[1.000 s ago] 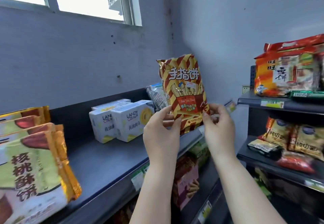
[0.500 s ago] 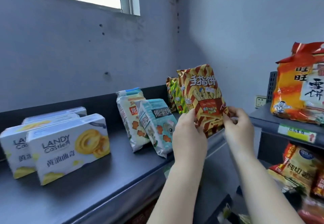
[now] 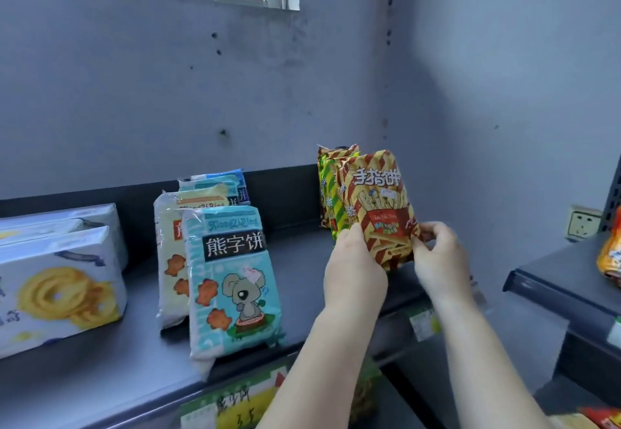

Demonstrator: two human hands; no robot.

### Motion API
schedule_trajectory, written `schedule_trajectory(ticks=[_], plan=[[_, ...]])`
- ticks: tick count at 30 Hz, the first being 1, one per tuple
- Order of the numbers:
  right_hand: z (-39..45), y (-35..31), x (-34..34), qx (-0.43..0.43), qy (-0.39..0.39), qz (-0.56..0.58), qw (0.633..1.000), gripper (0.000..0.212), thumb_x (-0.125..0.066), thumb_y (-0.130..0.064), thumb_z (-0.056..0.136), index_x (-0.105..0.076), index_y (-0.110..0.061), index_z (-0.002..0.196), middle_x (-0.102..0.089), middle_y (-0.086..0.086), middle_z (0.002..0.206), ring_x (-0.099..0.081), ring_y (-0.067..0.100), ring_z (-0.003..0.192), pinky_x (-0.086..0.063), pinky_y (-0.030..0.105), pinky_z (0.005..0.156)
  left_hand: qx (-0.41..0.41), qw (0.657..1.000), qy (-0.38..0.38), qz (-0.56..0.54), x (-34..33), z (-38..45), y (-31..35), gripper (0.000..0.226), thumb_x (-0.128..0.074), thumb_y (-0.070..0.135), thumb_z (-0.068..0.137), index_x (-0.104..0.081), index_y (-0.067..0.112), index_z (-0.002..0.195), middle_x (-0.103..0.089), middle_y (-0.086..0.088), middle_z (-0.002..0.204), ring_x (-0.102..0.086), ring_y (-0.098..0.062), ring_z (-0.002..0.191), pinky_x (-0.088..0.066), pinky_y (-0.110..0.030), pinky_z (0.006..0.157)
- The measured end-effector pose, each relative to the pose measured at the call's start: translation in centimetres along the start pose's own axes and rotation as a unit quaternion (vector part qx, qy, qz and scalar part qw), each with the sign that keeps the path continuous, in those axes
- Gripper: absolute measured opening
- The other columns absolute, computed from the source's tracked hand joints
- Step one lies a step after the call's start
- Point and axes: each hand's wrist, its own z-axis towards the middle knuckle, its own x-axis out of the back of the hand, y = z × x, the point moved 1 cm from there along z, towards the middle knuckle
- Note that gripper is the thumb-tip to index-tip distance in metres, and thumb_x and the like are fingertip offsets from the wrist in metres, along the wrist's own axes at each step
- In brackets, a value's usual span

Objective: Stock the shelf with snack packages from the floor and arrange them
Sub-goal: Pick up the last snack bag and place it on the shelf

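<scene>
Left hand [image 3: 354,269] and right hand [image 3: 440,262] pinch the striped snack bag [image 3: 381,208] by its lower corners, fingers curled; it stands upright on the shelf [image 3: 302,260] at 1 o'clock, touching the green bag [image 3: 331,200] behind

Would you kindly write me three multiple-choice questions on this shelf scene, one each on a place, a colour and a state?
1. Where is the striped finger-biscuit bag?
A. right end of the shelf, in front of similar bags
B. on the white cookie boxes
C. on the floor

2. Main colour of the front koala bag?
A. red
B. light blue
C. black

3. What are the hands doing?
A. hanging idle
B. both gripping the striped bag
C. one holds a box

Answers: 1 A, it stands before the green-striped bag. 2 B, its front is pale blue. 3 B, left hand and right hand clasp its lower edges.
</scene>
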Motion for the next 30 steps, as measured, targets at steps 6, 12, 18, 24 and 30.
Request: schedule_trajectory(ticks=[6,12,18,24,30], plan=[[2.1,0.2,-1.0,0.004,-0.092,-0.14,0.986,0.025,-0.051,-0.004,0.084,-0.061,-0.008,0.107,-0.063,0.014,0.111,-0.058,0.032,0.095,-0.046,0.031,0.071,0.067,0.991,-0.054,0.102,-0.6,0.8,-0.4,0.054,-0.045,0.011,0.086,-0.027,0.015,0.137,-0.042,-0.008,0.134,-0.042,-0.03,0.12,-0.044,-0.043,0.096],[-1.1,-3.6,0.2,0.09,0.035,-0.06,0.994,0.029,-0.056,-0.013,0.088,-0.054,-0.008,0.116,-0.055,0.008,0.106,-0.052,0.025,0.085,-0.036,0.023,0.06,-0.062,0.99,0.053,0.113,4.1,-2.1,1.6,0.039,-0.049,0.027,0.091,-0.038,0.021,0.128,-0.049,0.002,0.124,-0.045,-0.016,0.113,-0.044,-0.032,0.092],[-8.6,-12.8,-1.7,0.258,-0.056,0.035,0.964,0.005,-0.062,-0.017,0.084,-0.061,-0.018,0.079,-0.059,-0.004,0.067,-0.05,0.005,0.058,-0.036,0.016,0.05,-0.146,0.95,0.218,0.167,17.2,-8.4,0.9,0.016,-0.053,0.037,0.086,-0.053,0.03,0.101,-0.055,0.017,0.092,-0.048,-0.007,0.087,-0.042,-0.025,0.076],[-18.3,-23.2,-6.9,0.302,-0.123,0.105,0.94,0.004,-0.064,-0.018,0.081,-0.063,-0.02,0.077,-0.049,-0.012,0.059,-0.044,0.002,0.056,-0.033,0.018,0.053,-0.07,0.923,0.298,0.232,28.9,-15.1,-5.8,0.007,-0.056,0.033,0.084,-0.057,0.029,0.09,-0.058,0.014,0.085,-0.051,-0.01,0.085,-0.043,-0.025,0.072],[-30.2,-33.1,-11.7,0.34,-0.198,0.158,0.906,0.006,-0.062,-0.022,0.081,-0.06,-0.024,0.075,-0.049,-0.012,0.058,-0.046,0.006,0.058,-0.039,0.03,0.06,-0.019,0.889,0.342,0.303,39.9,-24.1,-12.2,0.01,-0.056,0.036,0.085,-0.06,0.028,0.089,-0.061,0.012,0.086,-0.052,-0.01,0.08,-0.039,-0.021,0.062]])
